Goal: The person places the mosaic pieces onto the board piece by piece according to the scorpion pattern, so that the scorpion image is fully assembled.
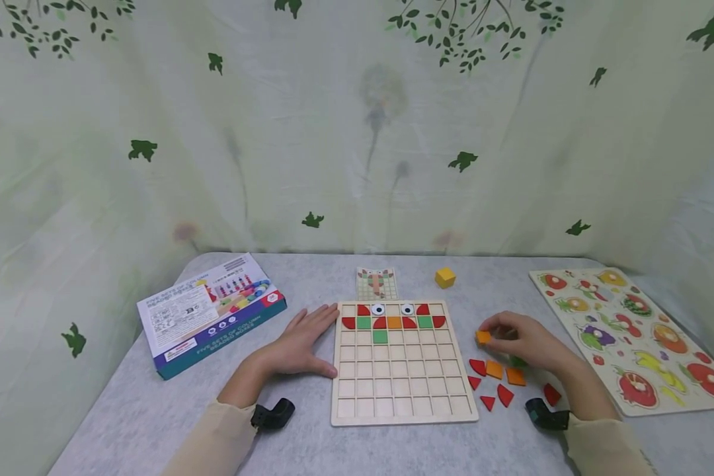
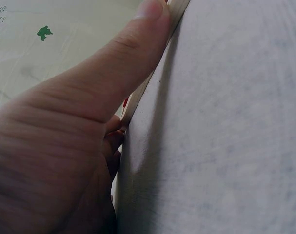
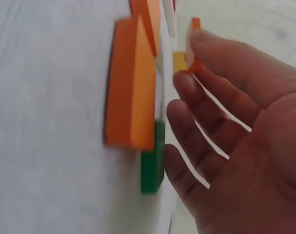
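My right hand (image 1: 520, 340) pinches an orange square tile (image 1: 483, 337) between thumb and fingertips, right of the board. In the right wrist view the held tile (image 3: 195, 44) is seen nearly edge-on. My left hand (image 1: 300, 344) touches the left edge of the wooden grid board (image 1: 404, 389), fingers spread, thumb against its side. Red, green, orange and eye-marked pieces fill parts of the board's upper rows, with one green square (image 1: 380, 337) in the third row. Below the right hand lie orange squares (image 1: 515, 376), several red pieces (image 1: 504, 395) and a partly hidden green piece (image 3: 153, 158).
A pattern card (image 1: 377, 285) lies just behind the board. Behind and to its right sits a yellow cube (image 1: 445, 277). A printed box (image 1: 211, 314) rests at the left, and a fruit picture board (image 1: 636, 337) at the right. A fabric backdrop rises behind the table.
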Demonstrator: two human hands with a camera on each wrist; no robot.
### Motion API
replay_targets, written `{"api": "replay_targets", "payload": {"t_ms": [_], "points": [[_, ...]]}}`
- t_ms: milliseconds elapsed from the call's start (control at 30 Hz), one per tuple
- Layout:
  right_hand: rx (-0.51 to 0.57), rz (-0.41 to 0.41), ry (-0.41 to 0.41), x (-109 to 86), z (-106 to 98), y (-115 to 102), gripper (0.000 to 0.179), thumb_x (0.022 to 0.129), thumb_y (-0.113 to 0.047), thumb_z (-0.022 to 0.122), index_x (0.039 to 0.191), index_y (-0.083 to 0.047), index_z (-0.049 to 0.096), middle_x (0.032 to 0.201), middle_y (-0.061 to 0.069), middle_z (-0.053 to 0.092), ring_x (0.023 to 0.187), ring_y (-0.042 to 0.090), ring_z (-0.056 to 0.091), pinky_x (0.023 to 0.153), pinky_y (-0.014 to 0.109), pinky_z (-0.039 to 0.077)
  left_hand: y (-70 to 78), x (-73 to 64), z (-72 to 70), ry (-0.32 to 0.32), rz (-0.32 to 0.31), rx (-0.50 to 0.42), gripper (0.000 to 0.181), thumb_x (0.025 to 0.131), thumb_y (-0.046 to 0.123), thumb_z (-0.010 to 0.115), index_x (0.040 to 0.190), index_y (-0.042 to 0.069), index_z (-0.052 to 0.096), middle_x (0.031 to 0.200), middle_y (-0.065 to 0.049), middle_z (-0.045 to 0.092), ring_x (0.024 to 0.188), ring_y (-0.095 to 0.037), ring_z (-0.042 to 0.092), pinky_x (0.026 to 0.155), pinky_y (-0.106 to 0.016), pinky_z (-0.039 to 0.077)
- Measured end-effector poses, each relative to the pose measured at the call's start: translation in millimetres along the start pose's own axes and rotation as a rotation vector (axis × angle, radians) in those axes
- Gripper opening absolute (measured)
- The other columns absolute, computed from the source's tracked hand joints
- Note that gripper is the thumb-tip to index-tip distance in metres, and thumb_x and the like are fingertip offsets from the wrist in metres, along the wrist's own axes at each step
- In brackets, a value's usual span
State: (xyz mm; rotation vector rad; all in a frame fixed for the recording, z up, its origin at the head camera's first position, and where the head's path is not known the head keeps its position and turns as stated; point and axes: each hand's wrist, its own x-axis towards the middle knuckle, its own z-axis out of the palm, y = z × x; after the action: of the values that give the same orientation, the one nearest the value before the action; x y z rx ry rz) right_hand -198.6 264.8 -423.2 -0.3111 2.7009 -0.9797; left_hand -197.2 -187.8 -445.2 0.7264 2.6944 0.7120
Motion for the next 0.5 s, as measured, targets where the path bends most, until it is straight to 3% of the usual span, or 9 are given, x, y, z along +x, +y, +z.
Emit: {"api": "replay_targets", "payload": {"t_ms": [267,500], "points": [[-0.028,-0.049,0.068,2.9,9,-19,0.026,0.09,-0.026,0.075,0.114,-0.018,0.07,0.108,0.001,0.067,0.094,0.018,0.057,0.078,0.026,0.051,2.2,-0.7,-1.1,0.0,0.002,-0.003,0.118,0.073,0.061,0.081,0.161,0.012,0.019,0.17,-0.004,0.015,0.158,-0.028,0.007,0.127,-0.055,-0.003],[-0.011,-0.073,0.067,11.0,23,-43,0.021,0.091,-0.02,0.073,0.112,-0.019,0.07,0.107,0.0,0.066,0.093,0.019,0.056,0.078,0.028,0.051,2.7,-1.3,-1.0,-0.003,0.004,-0.014,0.117,0.074,0.06,0.08,0.161,0.011,0.019,0.17,-0.004,0.015,0.158,-0.028,0.007,0.127,-0.056,-0.003]]}}
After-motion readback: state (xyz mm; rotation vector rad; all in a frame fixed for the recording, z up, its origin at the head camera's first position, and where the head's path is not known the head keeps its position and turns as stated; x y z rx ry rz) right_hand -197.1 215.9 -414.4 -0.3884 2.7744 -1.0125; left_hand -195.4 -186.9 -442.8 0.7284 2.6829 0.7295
